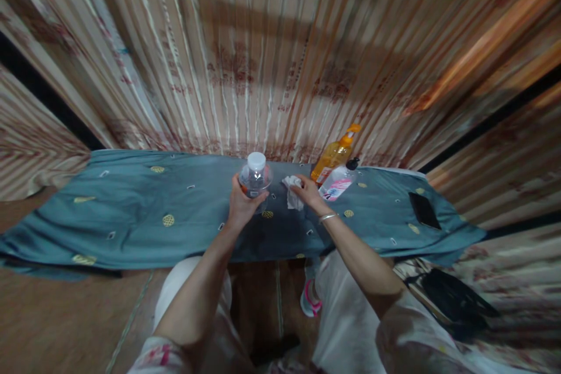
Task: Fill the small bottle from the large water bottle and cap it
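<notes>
A clear plastic bottle with a white cap (256, 162) stands upright on the cloth-covered table. My left hand (246, 203) wraps round its side, thumb toward the front. To the right of it, my right hand (308, 191) pinches a crumpled white tissue (293, 191), part of which hangs down toward the cloth. Just beyond my right hand stand a pump bottle of orange-yellow liquid (331, 159) and a white-and-pink bottle with a black pump (339, 180). A metal bangle (328, 217) circles my right wrist.
A teal cloth with pineapple prints (135, 204) covers the long table. A dark flat phone-like object (424, 210) lies at its right end. Striped curtains (263, 58) hang behind. A black bag (460, 298) sits low at the right, below the table edge.
</notes>
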`<state>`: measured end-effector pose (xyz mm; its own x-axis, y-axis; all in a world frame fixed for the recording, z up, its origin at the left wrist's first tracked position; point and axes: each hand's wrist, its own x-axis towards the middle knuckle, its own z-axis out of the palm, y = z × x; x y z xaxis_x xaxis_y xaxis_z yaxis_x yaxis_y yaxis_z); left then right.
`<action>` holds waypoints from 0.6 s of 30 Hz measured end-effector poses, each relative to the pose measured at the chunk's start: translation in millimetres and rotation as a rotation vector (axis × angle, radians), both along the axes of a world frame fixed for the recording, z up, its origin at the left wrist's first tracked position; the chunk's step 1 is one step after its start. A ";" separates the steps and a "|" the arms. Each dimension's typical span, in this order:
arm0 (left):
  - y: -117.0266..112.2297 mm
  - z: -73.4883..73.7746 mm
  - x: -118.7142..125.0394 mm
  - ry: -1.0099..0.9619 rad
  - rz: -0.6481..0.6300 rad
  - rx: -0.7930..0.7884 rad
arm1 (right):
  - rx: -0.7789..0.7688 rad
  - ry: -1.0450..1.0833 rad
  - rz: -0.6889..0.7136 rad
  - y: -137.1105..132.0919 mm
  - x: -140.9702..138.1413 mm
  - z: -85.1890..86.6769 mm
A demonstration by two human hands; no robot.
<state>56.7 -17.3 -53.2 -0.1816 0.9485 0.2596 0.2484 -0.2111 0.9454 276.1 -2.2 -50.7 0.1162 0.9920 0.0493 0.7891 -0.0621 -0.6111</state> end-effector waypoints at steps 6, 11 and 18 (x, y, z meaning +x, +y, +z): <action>-3.1 2.0 7.6 -0.002 -0.055 0.010 | 0.236 0.816 0.189 -7.8 -30.7 49.3; -7.7 5.8 3.9 0.113 -0.133 0.125 | 0.111 0.794 0.267 -5.0 -37.7 77.9; -7.7 -1.5 -0.5 0.450 -0.187 0.396 | -0.145 0.180 0.629 24.7 -36.2 137.0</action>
